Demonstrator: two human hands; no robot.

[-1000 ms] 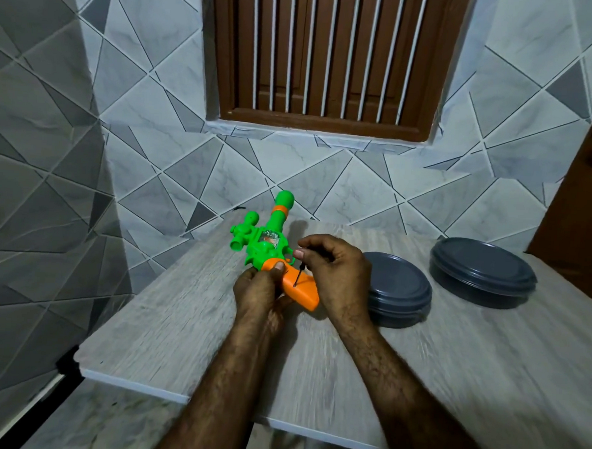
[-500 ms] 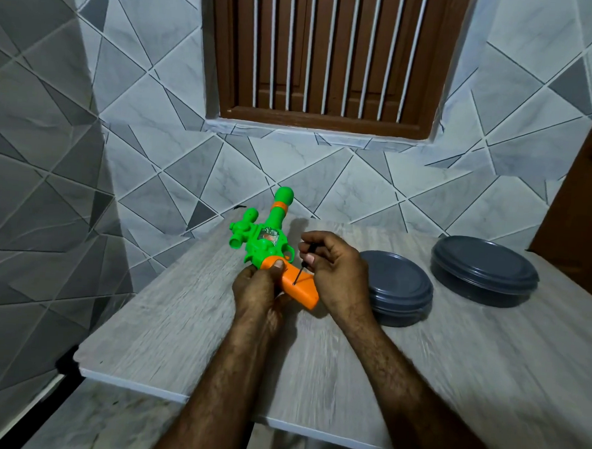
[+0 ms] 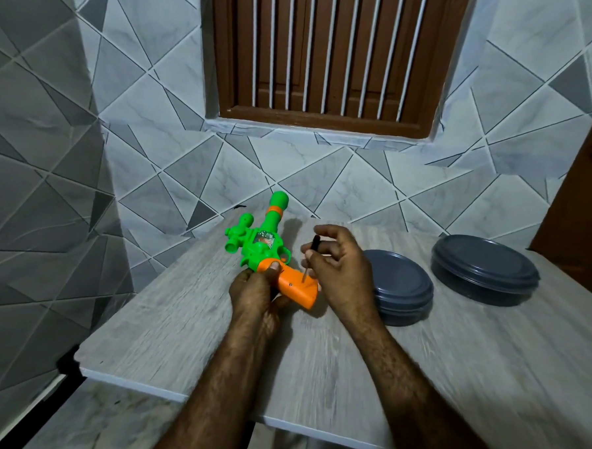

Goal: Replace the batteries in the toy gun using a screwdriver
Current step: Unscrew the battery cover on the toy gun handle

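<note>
Left hand (image 3: 255,287) grips the toy gun (image 3: 269,253); right hand (image 3: 340,264) pinches the screwdriver (image 3: 310,256) onto its handle.

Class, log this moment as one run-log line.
left hand: holds toy gun | right hand: pinches screwdriver, tip on orange grip

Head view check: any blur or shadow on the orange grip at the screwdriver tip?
Head view: green-and-orange plastic toy gun and thin black-handled screwdriver read sharp; grey wood-grain tabletop smears near the forearms; dim light, soft shadow right of the grip.
</note>
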